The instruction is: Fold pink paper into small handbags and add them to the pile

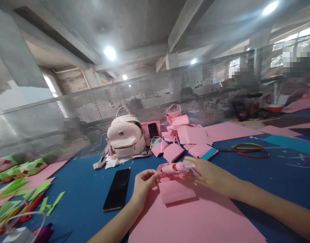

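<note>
My left hand pinches the left edge of a folded pink paper piece, thumb and fingers together. My right hand is wrapped round a pink glue gun, whose pale glue stick juts out at its back end. The nozzle points left, toward the upper part of the folded piece near my left fingertips. Whether the nozzle touches the paper I cannot tell. Beneath both hands lies a large pink sheet on the blue table.
A black phone lies left of my hands. Behind stand a pale backpack and a pile of folded pink paper bags. Scissors lie at right. Green scraps and a white charger are at left. A perforated metal screen backs the table.
</note>
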`<state>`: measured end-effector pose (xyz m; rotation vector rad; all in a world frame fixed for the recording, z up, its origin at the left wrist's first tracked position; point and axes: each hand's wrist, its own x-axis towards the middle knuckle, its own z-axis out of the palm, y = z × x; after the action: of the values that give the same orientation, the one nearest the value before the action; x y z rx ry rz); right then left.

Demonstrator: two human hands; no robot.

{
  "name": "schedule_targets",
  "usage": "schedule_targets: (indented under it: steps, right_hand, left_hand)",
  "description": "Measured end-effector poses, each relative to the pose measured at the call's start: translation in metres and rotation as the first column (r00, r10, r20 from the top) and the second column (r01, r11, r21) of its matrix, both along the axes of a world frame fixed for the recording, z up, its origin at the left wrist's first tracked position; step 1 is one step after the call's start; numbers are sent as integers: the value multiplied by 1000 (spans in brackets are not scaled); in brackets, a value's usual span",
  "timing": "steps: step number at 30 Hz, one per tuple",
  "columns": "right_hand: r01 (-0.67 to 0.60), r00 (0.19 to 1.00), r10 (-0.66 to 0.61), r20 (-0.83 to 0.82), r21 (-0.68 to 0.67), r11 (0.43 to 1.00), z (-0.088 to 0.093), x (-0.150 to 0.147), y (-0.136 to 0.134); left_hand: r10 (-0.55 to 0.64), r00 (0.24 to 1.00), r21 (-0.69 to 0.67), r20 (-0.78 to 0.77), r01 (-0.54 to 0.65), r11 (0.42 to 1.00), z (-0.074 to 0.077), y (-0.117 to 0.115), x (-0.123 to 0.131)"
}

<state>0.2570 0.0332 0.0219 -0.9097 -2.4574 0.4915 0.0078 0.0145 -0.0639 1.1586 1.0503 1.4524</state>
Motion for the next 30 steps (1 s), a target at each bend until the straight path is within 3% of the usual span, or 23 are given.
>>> schedule_targets:
  steps: [9,30]
  right_hand:
    - [-13,1000,13,24,-20,1000,2,4,0]
    - [-101,990,89,-109,-105,989,3,1,1]
  left_hand:
    - [6,1000,-9,17,-5,1000,-1,0,0]
    - [18,1000,-11,13,-18,1000,2,-1,1]
